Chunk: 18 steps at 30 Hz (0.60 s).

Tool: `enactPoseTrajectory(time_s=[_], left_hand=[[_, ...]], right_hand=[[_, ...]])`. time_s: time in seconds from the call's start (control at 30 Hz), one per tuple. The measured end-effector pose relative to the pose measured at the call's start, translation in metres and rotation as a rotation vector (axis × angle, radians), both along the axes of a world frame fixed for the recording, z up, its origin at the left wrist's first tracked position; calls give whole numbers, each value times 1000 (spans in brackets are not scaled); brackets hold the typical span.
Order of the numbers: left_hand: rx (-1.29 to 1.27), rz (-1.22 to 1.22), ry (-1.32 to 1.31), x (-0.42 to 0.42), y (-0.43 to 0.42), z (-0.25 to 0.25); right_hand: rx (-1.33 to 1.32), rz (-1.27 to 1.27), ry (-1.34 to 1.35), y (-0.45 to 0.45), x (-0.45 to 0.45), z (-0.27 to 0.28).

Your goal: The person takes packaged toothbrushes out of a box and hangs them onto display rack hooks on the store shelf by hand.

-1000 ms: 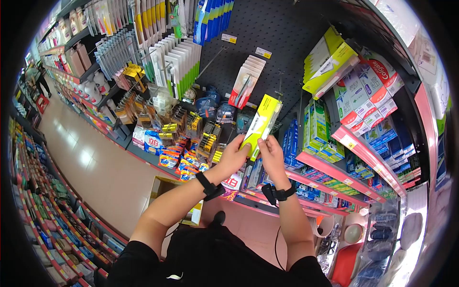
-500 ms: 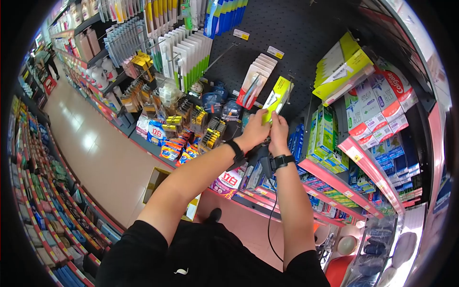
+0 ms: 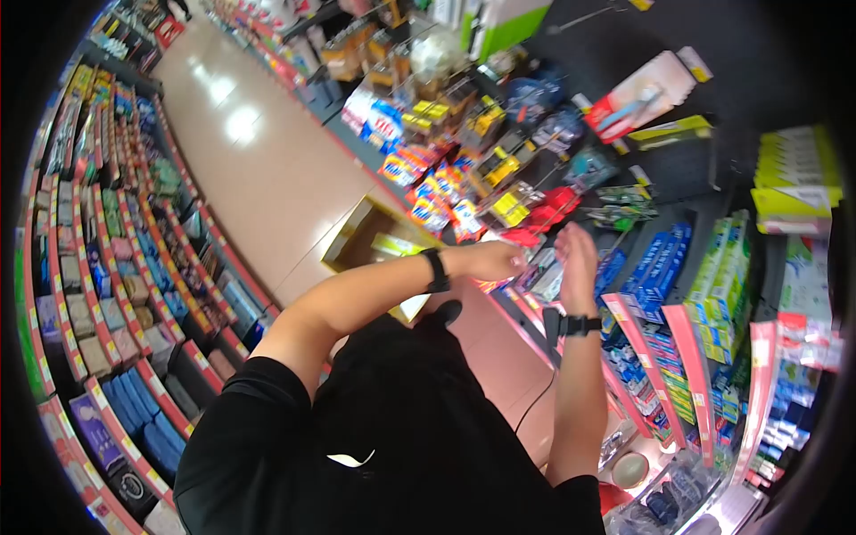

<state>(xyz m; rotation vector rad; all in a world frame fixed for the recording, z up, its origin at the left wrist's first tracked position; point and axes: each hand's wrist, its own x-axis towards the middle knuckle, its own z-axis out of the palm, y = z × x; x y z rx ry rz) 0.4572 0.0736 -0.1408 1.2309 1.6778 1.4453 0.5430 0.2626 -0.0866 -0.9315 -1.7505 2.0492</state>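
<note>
Our left grip curls, contents unclear; straying toward eleven o'clock, our open right grip could dislodge glossy red packets.

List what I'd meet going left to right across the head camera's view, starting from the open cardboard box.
Open cardboard box, bare left hand, bare right hand, long blue cartons, long green cartons, glossy yellow-green packs.

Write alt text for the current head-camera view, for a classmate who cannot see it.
Two bare hands, the left hand blurred and the right hand open, reach toward a shop display where a yellow-green package hangs near red-and-white packs. An open carton sits on the tiled floor below the left forearm; pink-edged shelves line both sides.
</note>
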Motion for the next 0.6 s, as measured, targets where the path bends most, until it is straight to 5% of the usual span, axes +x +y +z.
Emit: enactPoseTrajectory(time_s=[0.13, 0.17, 0.23, 0.43, 0.6], left_hand=[[-649, 100, -101, 35, -138, -104], [-869, 192, -92, 39, -161, -70], [-1038, 85, -2, 47, -200, -99], [-1218, 5, 160, 53, -255, -125], [-1048, -47, 326, 46, -272, -129]], right_hand=[[-18, 296, -344, -79, 60, -91], [62, 396, -393, -96, 71, -111], [-6, 402, -380, -137, 77, -127], [-163, 567, -499, -228, 69, -168], [93, 757, -488, -266, 41, -230]])
